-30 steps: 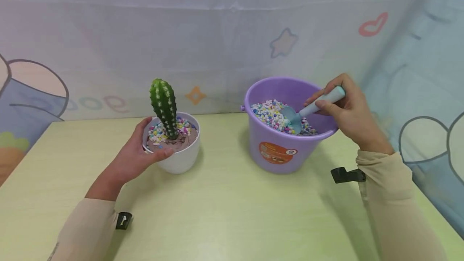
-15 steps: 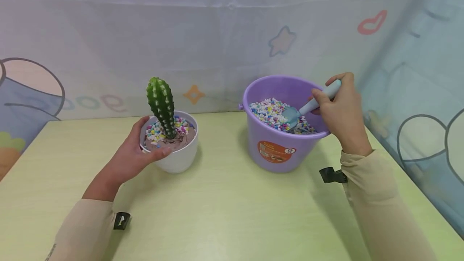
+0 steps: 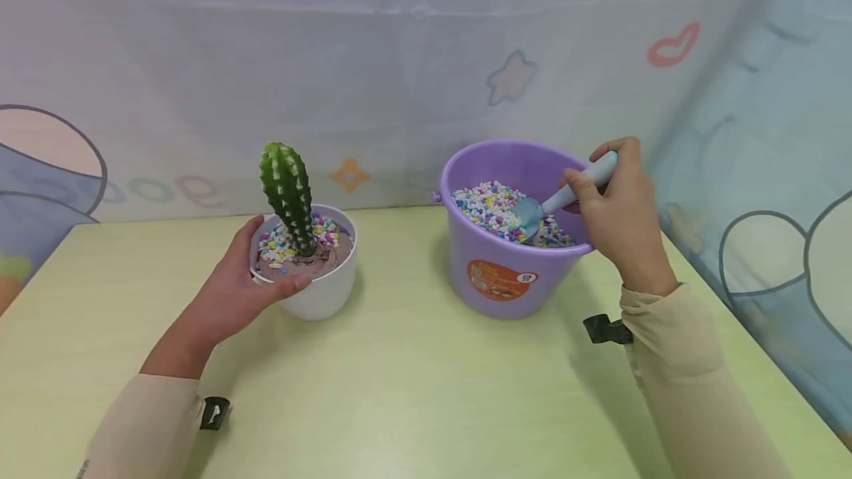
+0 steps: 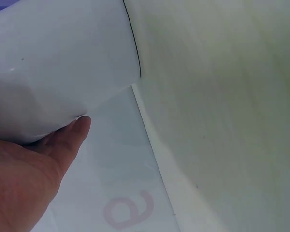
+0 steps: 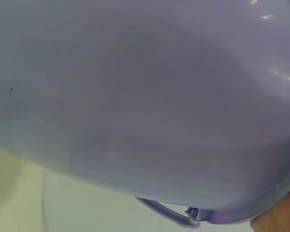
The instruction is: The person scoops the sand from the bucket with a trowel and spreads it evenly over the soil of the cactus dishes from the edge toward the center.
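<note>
On the left stands a white pot (image 3: 322, 294) with a green cactus (image 3: 288, 194) leaning slightly left in brown filling. Colourful small pebbles cover part of that filling. My left hand (image 3: 233, 283) grips the pot, thumb over its near rim and fingers along its far left side; the left wrist view shows those fingers (image 4: 70, 140) against the white wall. My right hand (image 3: 622, 216) holds a light blue toy shovel (image 3: 551, 205) by its handle. The shovel's blade is partly sunk in the pebbles (image 3: 489, 202) inside a purple bucket (image 3: 546, 276).
Both containers stand on a pale yellow-green table (image 3: 399, 368), a gap between them. Close behind hangs a printed white cloth (image 3: 399, 80); a blue patterned cloth (image 3: 765, 168) borders the right side. The bucket's handle (image 5: 166, 212) shows in the right wrist view.
My right hand has shifted left and closer over the bucket's rim, and the shovel's blade has tipped deeper into the pebbles. The left hand stays on the pot; the head view has shifted slightly.
</note>
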A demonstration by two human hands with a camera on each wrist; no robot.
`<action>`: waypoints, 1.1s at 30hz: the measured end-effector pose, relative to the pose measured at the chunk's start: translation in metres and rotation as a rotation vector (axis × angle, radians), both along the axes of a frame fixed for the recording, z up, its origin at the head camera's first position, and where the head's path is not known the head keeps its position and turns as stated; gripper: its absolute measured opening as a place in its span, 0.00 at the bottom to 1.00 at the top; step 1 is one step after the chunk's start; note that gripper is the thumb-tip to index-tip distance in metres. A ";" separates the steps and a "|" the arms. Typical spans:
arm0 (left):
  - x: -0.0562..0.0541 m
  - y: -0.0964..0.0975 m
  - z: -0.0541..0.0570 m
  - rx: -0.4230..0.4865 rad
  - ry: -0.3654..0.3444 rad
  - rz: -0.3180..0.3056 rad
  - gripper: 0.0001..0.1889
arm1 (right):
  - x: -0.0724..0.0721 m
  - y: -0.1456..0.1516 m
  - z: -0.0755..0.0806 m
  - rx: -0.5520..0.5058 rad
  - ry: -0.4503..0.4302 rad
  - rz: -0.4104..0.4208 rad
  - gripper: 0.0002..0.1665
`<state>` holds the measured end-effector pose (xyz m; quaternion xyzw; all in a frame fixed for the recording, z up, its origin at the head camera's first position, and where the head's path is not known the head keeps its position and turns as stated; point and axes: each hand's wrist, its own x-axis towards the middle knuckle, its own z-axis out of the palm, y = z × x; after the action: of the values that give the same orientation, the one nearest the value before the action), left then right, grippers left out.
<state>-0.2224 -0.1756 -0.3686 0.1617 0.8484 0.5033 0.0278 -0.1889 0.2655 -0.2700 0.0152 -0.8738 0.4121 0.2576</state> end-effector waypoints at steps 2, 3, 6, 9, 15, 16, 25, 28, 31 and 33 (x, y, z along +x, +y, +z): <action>0.000 0.000 -0.001 -0.008 0.001 0.011 0.59 | -0.001 -0.001 0.000 -0.005 0.000 0.000 0.25; 0.000 0.001 -0.001 -0.009 -0.003 0.014 0.59 | -0.001 -0.001 0.000 -0.009 -0.003 -0.001 0.25; 0.001 0.003 -0.002 -0.010 -0.008 0.020 0.60 | 0.000 0.000 0.000 -0.013 -0.012 0.002 0.25; 0.001 0.004 -0.003 -0.008 -0.008 0.024 0.60 | 0.000 0.002 0.000 -0.012 -0.020 0.007 0.25; 0.002 0.005 0.000 -0.002 0.000 0.036 0.59 | -0.001 0.001 -0.001 -0.026 -0.016 0.013 0.24; 0.002 0.005 0.000 -0.001 -0.001 0.039 0.59 | -0.001 0.001 -0.001 -0.029 -0.015 0.013 0.24; 0.004 0.005 0.000 0.007 -0.008 0.044 0.59 | -0.001 -0.001 -0.001 -0.022 -0.017 0.014 0.24; 0.004 0.005 0.000 0.006 -0.010 0.046 0.59 | -0.001 0.000 -0.001 -0.025 -0.023 0.014 0.24; 0.003 0.005 -0.001 0.013 -0.013 0.043 0.59 | -0.001 0.000 0.000 -0.024 -0.027 0.012 0.25; 0.001 0.006 -0.001 0.018 -0.012 0.040 0.58 | -0.001 0.001 0.000 -0.022 -0.028 0.014 0.25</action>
<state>-0.2209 -0.1698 -0.3699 0.1421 0.8466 0.5125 0.0212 -0.1895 0.2665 -0.2702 0.0128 -0.8726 0.4238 0.2424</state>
